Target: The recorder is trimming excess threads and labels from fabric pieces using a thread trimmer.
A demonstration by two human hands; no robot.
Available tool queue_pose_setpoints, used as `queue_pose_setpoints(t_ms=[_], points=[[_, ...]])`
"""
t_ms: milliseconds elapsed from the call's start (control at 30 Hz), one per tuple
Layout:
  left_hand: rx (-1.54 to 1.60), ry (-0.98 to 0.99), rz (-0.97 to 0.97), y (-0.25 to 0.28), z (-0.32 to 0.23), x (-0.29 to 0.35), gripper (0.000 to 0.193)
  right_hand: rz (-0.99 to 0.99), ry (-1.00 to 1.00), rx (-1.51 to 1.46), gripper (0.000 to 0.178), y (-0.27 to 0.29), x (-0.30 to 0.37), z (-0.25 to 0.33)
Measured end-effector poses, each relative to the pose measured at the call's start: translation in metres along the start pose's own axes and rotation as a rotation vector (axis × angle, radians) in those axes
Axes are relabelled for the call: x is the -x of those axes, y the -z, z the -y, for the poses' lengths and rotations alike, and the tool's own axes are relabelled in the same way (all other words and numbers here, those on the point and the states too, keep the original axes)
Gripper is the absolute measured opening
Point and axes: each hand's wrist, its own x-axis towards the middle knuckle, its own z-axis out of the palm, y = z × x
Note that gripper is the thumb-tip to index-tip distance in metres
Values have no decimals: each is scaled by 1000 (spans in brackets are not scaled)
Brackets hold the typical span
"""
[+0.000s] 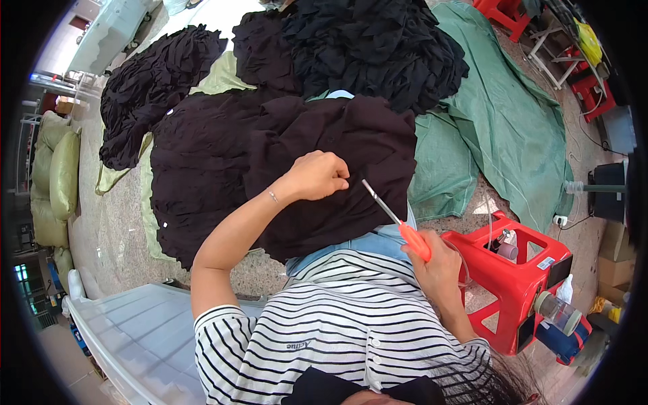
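A dark brown garment (337,142) is spread across my lap. Over it my left hand (320,175) is closed, thumb and fingertips pressed together; whatever is between them is too small to make out. My right hand (437,264), at the garment's lower right, is wrapped round the orange handle of a slim tool (416,244) with a thin metal shaft. The shaft points up and left, its tip close to my left fingertips but apart from them. What the tool's tip does is not visible.
Piles of dark cloth (378,47) lie ahead on green sheeting (499,121). A red plastic stool (513,297) stands at my right, a clear bottle (557,314) beside it. A pale plastic surface (145,331) is at lower left, stuffed sacks (64,175) further left.
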Motion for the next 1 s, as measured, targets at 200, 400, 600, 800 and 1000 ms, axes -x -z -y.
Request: queue_pose_setpoints(t_ms=[200,400,600,800,1000], points=[[295,34,94,-3,21,-9,27,8,31,37,30,-3,15,1],[215,99,159,1,11,-3,34,-6,24,47,29,-2,13,1],[260,29,157,0,14,2,31,2,34,45,29,-2,13,0],[470,59,167,0,28,8,29,6,59,44,28,0,14,4],[372,131,310,16,23,8,28,-2,74,69,28,-1,12,4]])
